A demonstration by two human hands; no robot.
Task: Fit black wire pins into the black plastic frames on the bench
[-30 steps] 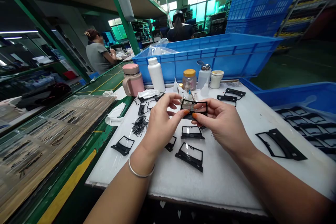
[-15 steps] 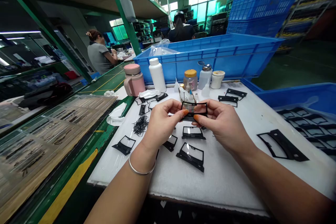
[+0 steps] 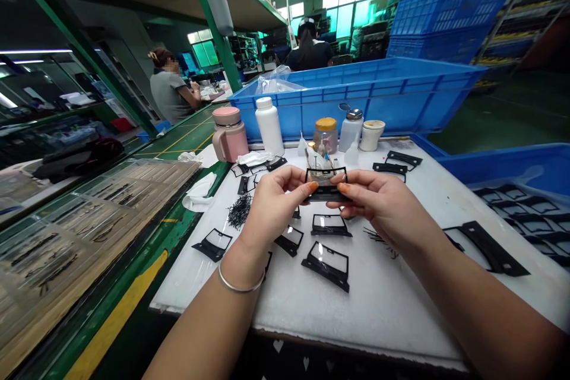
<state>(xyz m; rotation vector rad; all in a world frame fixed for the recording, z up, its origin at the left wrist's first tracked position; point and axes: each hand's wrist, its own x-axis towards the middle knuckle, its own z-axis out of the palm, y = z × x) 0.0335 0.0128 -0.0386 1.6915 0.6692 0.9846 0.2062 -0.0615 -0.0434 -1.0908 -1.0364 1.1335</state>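
I hold a small black rectangular frame with a clear window (image 3: pixel 326 181) upright above the white work mat (image 3: pixel 383 303). My left hand (image 3: pixel 274 205) pinches its left end between thumb and fingers. My right hand (image 3: pixel 378 205) pinches its right end. Several more black frames lie flat on the mat below my hands, such as the one (image 3: pixel 329 224) just under them and the one (image 3: pixel 326 264) nearer me. A heap of thin black wire pieces (image 3: pixel 239 212) lies left of my left hand.
Behind the mat stand a pink mug (image 3: pixel 229 133), a white bottle (image 3: pixel 269 126), an orange-lidded jar (image 3: pixel 326 133) and a large blue crate (image 3: pixel 392 92). A second blue crate (image 3: pixel 525 175) with frames sits right. Clear trays (image 3: pixel 80 225) lie left. Two other people work farther back.
Both hands turned the frame from tilted flat to more upright and lifted it slightly; my left fingers closed more tightly on its end.
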